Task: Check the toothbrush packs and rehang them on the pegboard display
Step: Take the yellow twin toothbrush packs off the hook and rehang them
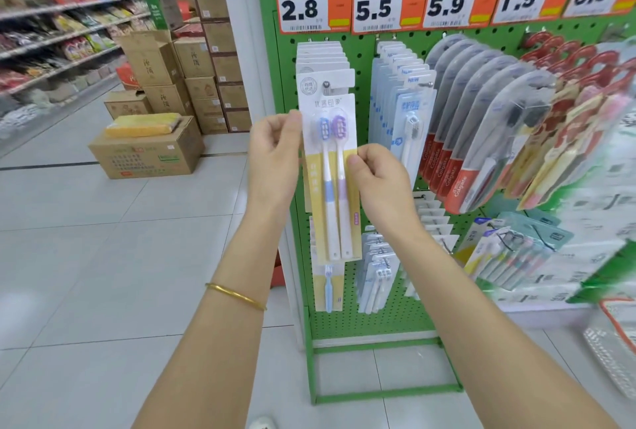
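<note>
A white and yellow toothbrush pack [332, 187] with a blue brush and a purple brush is held upright in front of the green pegboard [364, 318]. My left hand [273, 156] pinches its left edge near the brush heads. My right hand [377, 180] pinches its right edge a little lower. Right behind it, a row of the same packs [323, 65] hangs on the leftmost upper peg. The held pack's top overlaps the front hanging pack, so I cannot tell whether it is on the peg.
More toothbrush packs hang to the right: pale blue ones [401, 94] and red Colgate ones [481, 125]. Price cards [309, 5] line the top. Stacked cardboard boxes [148, 149] stand on the tiled floor at left, beside stocked shelves [51, 26]. A clear basket [616, 346] sits low at right.
</note>
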`<state>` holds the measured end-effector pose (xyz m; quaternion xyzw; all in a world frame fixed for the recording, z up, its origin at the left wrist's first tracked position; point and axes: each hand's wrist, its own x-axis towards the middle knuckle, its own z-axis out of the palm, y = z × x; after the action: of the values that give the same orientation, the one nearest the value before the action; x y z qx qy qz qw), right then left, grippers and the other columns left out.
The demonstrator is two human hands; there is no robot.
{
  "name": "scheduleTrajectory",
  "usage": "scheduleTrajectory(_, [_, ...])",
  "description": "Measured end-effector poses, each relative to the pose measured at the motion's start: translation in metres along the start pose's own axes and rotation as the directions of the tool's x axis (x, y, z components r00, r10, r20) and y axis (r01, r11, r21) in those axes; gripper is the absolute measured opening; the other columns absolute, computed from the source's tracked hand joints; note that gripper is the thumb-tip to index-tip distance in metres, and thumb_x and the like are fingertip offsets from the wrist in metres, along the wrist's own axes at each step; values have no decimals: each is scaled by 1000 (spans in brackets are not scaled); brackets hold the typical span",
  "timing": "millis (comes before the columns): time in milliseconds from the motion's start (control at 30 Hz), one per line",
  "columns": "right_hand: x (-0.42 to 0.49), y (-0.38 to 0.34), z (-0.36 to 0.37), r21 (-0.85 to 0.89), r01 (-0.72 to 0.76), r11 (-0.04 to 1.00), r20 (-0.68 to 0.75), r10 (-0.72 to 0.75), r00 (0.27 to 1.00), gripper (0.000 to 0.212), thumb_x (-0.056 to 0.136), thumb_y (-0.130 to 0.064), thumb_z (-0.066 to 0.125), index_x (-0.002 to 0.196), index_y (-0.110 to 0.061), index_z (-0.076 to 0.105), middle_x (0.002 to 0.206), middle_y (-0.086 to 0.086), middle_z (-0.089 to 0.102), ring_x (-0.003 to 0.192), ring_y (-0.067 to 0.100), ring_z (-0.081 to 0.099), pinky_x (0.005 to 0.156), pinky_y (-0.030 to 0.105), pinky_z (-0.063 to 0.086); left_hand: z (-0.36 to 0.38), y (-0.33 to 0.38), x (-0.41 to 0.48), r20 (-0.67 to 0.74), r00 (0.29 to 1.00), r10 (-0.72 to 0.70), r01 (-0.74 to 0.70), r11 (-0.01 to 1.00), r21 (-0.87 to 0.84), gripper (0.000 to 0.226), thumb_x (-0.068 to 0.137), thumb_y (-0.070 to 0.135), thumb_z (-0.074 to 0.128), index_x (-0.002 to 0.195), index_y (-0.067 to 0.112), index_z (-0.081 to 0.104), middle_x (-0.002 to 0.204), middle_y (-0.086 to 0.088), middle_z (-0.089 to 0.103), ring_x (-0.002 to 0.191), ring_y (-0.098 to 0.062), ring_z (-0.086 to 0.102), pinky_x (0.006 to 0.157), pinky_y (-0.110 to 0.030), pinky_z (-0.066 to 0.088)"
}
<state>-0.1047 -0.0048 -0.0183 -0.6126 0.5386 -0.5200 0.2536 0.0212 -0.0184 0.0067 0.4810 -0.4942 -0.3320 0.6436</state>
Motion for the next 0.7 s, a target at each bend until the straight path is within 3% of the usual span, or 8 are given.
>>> scheduleTrajectory(100, [3,0,0,-127,4,992,1,-4,1000,20,99,-22,41,81,-17,49,69,-9,48,65,9,45,66,35,42,-5,3,14,-123,988,95,-87,994,72,11,97,16,49,105,20,55,106,0,62,93,-9,58,90,-32,50])
scheduleTrajectory(267, [2,-4,2,-313,28,949,8,-27,1000,21,102,-23,34,100,-11,52,80,1,58,76,22,55,69,40,47,-4,11,42,-20,977,210,-202,959,197,18,95,10,52,110,16,61,95,14,57,84,5,54,81,-8,44])
scheduleTrajectory(400, [-6,-2,-1,-450,47,892,18,-43,999,21,102,-25,33,104,-9,46,75,2,56,70,25,54,62,38,45,-4,6,56,-7,980,198,-193,962,193,23,94,7,51,113,11,63,98,5,61,89,-7,59,79,-16,49])
scheduleTrajectory(500, [-12,0,0,-505,39,862,34,-25,999,17,102,-26,34,96,-12,40,69,-2,50,63,23,50,55,35,38,-3,5,63,9,984,180,-179,969,170,20,94,7,53,109,12,64,100,-3,65,69,1,58,64,-11,45])
scheduleTrajectory(567, [-15,1,0,-518,34,855,51,-9,999,16,101,-26,36,94,-13,38,68,-2,50,61,22,49,53,33,36,-2,5,65,31,984,174,-177,971,159,14,93,11,56,104,12,66,98,-3,67,62,4,55,61,-12,43])
scheduleTrajectory(700, [-19,0,2,-542,31,840,94,24,995,17,101,-28,35,93,-14,37,68,-3,50,60,20,47,52,32,34,-1,3,66,64,979,191,-199,966,163,8,90,18,63,97,15,67,90,4,66,70,-1,54,64,-16,43])
